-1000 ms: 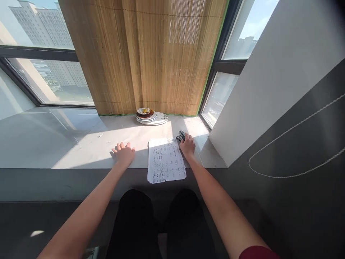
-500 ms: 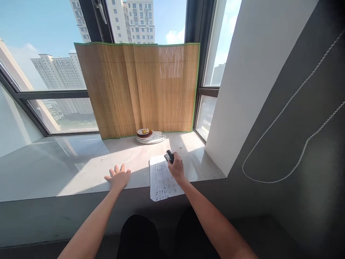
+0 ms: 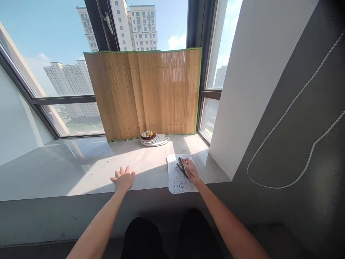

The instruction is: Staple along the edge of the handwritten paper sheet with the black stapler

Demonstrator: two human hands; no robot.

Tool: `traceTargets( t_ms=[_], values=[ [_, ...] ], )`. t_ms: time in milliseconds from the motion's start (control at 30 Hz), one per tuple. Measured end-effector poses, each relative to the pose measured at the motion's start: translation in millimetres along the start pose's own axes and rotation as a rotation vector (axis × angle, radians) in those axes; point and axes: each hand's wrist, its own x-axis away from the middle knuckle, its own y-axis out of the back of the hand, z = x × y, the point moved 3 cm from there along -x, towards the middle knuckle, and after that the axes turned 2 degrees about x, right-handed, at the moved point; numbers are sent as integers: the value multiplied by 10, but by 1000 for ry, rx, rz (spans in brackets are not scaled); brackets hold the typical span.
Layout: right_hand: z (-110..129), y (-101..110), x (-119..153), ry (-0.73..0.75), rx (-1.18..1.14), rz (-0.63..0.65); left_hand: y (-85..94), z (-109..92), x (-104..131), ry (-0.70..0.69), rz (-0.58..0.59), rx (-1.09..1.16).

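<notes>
Written-on white paper lies at the sill's front edge, right of centre. Over its upper right part, my right hand is closed around a dark stapler. Whether the stapler touches the paper cannot be made out. My left hand lies flat on the sill to the left of the paper, fingers spread, with nothing in it.
A stack of plates stands at the back of the pale sill, before a bamboo mat leaning on the window. Small scraps lie on the sill. A beaded cord hangs at the right.
My right hand has moved right with the stapler, which now lies lower over the paper. The paper has shifted right along the sill. The view has shifted slightly; my left hand stays flat.
</notes>
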Motion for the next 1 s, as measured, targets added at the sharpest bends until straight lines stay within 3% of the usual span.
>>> traceTargets(
  t_ms=[133,300,433,600,767,900,1000],
  values=[
    [-49,113,-510,27,36,-72,27,-15,43,-2,-21,-11],
    [-47,-86,-903,219,425,-85,45,-21,62,-3,-18,-14],
    [-125,-278,-921,278,608,-11,37,-19,56,1,-12,-19],
    [-234,-402,-986,103,653,180,58,-28,76,0,-7,-11],
    [-258,-474,-1042,66,672,265,64,-33,82,7,-15,2],
    [-101,-559,-973,104,597,264,39,-36,72,-8,-31,15],
    [184,-772,-889,167,510,223,24,-37,66,-21,-32,23]
  ],
)
